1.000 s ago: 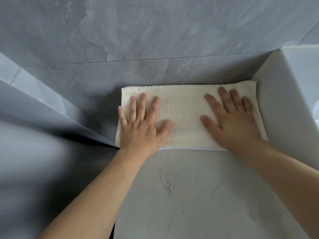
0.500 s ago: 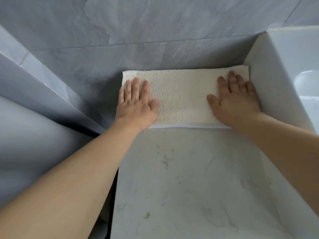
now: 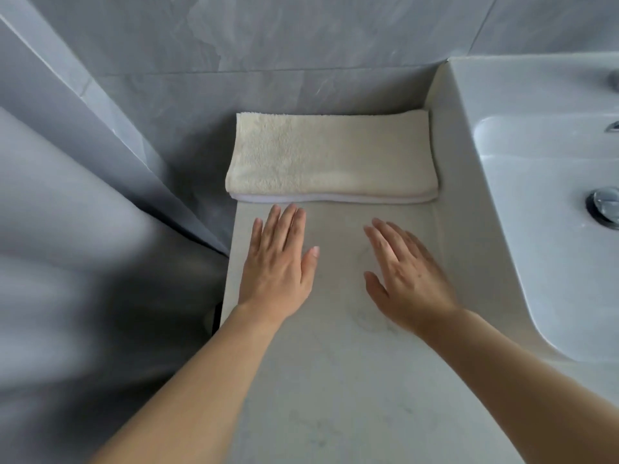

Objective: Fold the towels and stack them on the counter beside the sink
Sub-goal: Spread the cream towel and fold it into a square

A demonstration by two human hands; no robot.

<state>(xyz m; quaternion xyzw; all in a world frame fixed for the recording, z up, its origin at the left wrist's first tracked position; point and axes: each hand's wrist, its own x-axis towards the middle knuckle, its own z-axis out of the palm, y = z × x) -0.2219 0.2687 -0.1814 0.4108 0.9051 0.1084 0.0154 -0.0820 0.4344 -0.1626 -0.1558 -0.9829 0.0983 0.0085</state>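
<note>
A folded cream towel [image 3: 331, 155] lies flat at the back of the pale marble counter [image 3: 335, 380], against the wall. Under its front edge shows the rim of a white towel [image 3: 335, 198]. My left hand [image 3: 278, 262] hovers flat over the counter just in front of the stack, fingers straight, its fingertips close to the white edge. My right hand [image 3: 405, 276] is spread over the counter a little nearer to me, apart from the towels. Neither hand holds anything.
A white sink basin [image 3: 542, 209] with a chrome drain plug [image 3: 604, 205] adjoins the counter on the right. Grey tiled wall [image 3: 301, 45] rises behind. The counter's left edge [image 3: 229, 279] drops off beside a grey angled panel.
Both hands have lifted off the cream towel and drawn back toward me over the counter. The view has shifted, showing more of the sink.
</note>
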